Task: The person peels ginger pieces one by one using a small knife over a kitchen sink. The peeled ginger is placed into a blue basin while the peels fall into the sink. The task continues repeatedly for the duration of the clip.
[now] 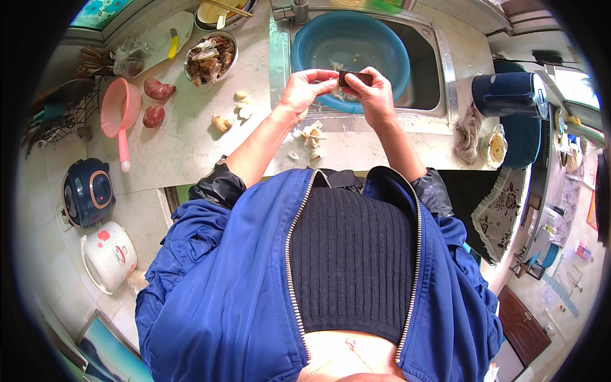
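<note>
Over the blue plastic basin (399, 43), my right hand (374, 93) grips a small dark rectangular object (355, 79), its thumb across the face. My left hand (305, 90) has thumb and fingertips close together at that object's left end; whether anything is pinched between them cannot be told. Pale peel scraps (340, 93) lie in the basin below the hands. On the counter left of the basin are several peeled garlic cloves (243, 106) and a garlic bulb (221, 123). More garlic with loose skins (312, 136) lies at the counter's front, between my forearms.
The basin sits in a steel sink (420, 71) below a faucet (292, 10). To the left are a bowl of brown pieces (210, 59), two reddish tubers (155, 114), a pink ladle (123, 107) and a yellow-handled knife (173, 45). At right are a rag (468, 136) and a blue kettle (506, 94).
</note>
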Demonstrator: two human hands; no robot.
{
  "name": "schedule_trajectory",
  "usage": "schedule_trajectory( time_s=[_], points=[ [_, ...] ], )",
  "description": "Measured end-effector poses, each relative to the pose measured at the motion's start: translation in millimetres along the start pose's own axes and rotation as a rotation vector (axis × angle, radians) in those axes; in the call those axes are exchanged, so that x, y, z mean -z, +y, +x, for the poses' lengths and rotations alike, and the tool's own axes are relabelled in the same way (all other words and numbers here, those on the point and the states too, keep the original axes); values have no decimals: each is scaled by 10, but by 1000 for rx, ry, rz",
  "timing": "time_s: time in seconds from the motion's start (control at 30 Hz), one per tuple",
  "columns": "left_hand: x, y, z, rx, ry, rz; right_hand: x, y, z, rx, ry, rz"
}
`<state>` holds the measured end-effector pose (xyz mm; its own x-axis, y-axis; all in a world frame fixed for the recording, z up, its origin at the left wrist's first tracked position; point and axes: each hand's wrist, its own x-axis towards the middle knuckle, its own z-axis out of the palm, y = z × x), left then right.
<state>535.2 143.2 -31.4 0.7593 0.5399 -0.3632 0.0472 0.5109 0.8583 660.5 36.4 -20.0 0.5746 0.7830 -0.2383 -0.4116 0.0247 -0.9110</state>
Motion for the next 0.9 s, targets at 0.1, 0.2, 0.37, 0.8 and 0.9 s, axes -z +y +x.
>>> schedule_trajectory(
  time_s=[0.1,0.2,0.37,0.8,0.9],
  points=[
    [10,-34,0,57,-35,-179,12,-31,2,15,-13,-29],
    [53,-42,21,241,-70,-472,41,-46,23,-75,-17,102],
    [28,-49,18,256,-73,-500,72,14,32,-117,-31,266],
    [89,43,51,-4,64,-6,118,-53,48,124,102,-88],
    [-27,8,24,-157,53,208,13,-23,52,165,39,-172]
  ],
)
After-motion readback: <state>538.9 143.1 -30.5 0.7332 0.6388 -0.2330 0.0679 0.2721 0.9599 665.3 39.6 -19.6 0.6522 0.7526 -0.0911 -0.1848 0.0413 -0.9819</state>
